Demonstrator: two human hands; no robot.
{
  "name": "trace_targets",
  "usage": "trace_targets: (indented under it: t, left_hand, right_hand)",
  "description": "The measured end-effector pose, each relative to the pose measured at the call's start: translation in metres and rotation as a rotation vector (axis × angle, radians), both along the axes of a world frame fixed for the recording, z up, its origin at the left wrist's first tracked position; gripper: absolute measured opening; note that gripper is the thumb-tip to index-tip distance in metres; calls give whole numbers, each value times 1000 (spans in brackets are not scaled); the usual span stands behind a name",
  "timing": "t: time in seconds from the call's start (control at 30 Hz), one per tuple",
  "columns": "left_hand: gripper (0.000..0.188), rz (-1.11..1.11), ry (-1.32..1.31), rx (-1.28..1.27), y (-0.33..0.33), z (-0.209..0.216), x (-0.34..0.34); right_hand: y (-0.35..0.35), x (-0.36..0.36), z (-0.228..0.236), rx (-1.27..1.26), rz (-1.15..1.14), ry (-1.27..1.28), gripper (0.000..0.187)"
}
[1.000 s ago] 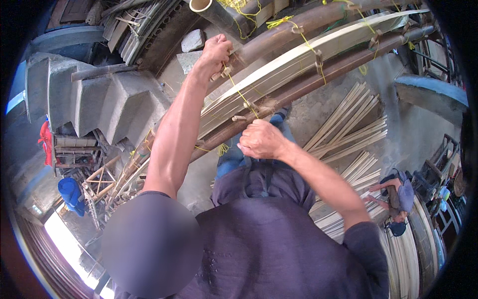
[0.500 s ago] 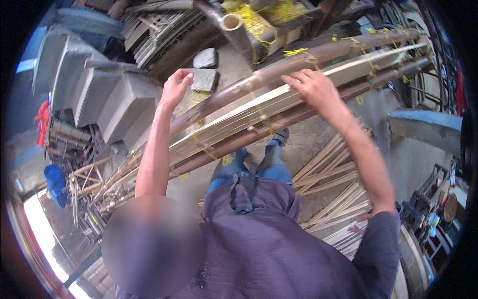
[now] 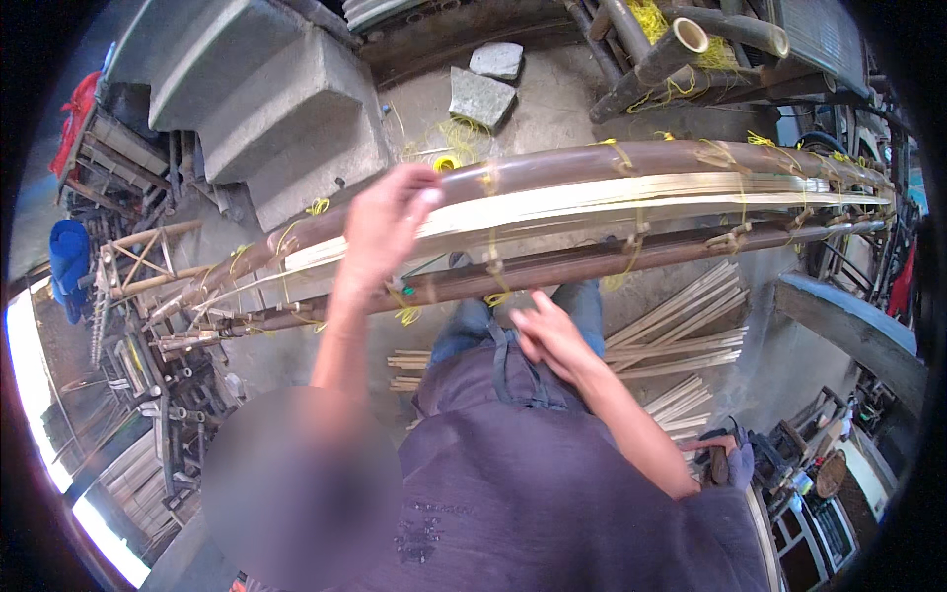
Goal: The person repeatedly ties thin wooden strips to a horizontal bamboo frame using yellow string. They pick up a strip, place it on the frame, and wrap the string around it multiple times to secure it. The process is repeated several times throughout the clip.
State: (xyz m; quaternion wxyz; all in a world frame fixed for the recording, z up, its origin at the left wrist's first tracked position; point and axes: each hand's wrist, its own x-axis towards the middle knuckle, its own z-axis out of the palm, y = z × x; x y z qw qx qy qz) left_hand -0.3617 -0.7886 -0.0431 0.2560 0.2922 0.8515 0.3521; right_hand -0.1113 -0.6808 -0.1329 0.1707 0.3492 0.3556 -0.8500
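Two long brown bamboo poles, a far pole [image 3: 572, 160] and a near pole [image 3: 582, 271], stretch across in front of me. Yellow cords tie them together. Between them lies a bundle of pale split bamboo strips [image 3: 612, 193]. My left hand [image 3: 388, 219] is over the left part of the bundle, near the far pole. Its fingers are bent and smeared by motion, so whether it touches the strips is unclear. On my side of the near pole, my right hand [image 3: 552, 337] hangs in front of my waist with fingers apart and nothing seen in it.
Concrete steps [image 3: 266, 109] rise at the far left. Two grey stone blocks [image 3: 482, 99] lie on the floor beyond the poles. Loose bamboo strips [image 3: 681, 326] are spread on the floor at right. A bamboo frame [image 3: 661, 59] with yellow cord stands at the back right.
My right hand has left the strips and come back toward my waist. My left hand has moved nearer, over the bundle. The view has turned, so the poles lie more level.
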Motion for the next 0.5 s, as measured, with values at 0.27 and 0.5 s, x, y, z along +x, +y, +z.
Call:
trace_targets:
  t: [0.27,0.5]
  left_hand:
    - [35,-207,354,-27,-11,-75,53]
    - [10,-200,511,104,0,-76,48]
  right_hand:
    - [31,-103,204,1950,798,418,14]
    - [68,-279,123,1373,767,807,28]
